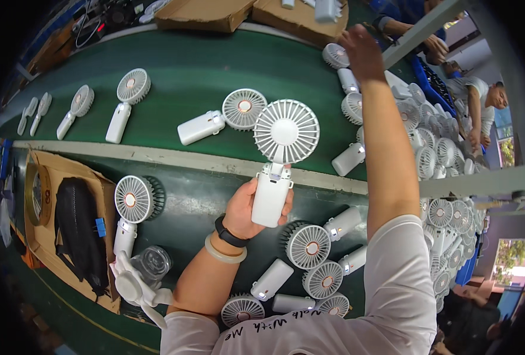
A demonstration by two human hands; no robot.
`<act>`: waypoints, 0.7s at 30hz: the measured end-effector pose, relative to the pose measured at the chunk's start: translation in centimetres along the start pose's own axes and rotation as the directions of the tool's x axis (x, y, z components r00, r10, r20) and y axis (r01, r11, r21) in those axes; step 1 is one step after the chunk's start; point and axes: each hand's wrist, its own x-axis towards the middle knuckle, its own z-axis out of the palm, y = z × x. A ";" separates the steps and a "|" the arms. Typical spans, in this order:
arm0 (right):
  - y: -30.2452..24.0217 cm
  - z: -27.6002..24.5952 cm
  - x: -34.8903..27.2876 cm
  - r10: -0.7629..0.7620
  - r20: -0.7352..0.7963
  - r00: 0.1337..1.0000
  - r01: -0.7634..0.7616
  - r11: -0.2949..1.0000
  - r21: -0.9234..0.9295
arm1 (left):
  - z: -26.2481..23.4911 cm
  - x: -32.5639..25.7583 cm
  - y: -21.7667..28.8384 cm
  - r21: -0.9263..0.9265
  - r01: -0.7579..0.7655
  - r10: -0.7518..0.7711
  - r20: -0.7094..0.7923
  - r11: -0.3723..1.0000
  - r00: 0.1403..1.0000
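Left hand [243, 212] grips white plastic handheld fan [277, 165] upright by its handle; right hand [362, 52], fingers hidden, grip indeterminable, reaches the bench's [185, 77] far edge; keep the head unobstructed.

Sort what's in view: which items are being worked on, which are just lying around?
In hand:
- left hand grips a white handheld fan, upright
- right hand reaches over the fan pile at the belt's far right

Lying about:
- fans on the green belt
- cardboard boxes
- black bag
- clear cup
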 end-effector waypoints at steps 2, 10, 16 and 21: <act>2.0 3.7 -1.2 0.261 0.063 0.963 -0.268 0.914 0.304 | 0.0 -0.2 -0.3 0.062 -0.013 0.015 -0.036 0.998 0.999; -2.3 4.0 -4.5 0.611 0.615 0.499 -0.569 0.766 -0.299 | -0.7 0.2 -0.7 0.203 -0.074 0.078 -0.013 0.976 0.997; -6.8 2.3 -5.7 0.091 0.435 0.896 -0.163 0.978 0.132 | -1.0 0.2 -0.6 0.230 -0.190 0.183 0.054 0.954 0.982; -8.8 -1.4 -8.1 -0.196 0.195 0.961 0.187 0.980 0.063 | -0.4 0.2 -1.5 0.654 -0.161 0.354 -0.174 0.740 0.919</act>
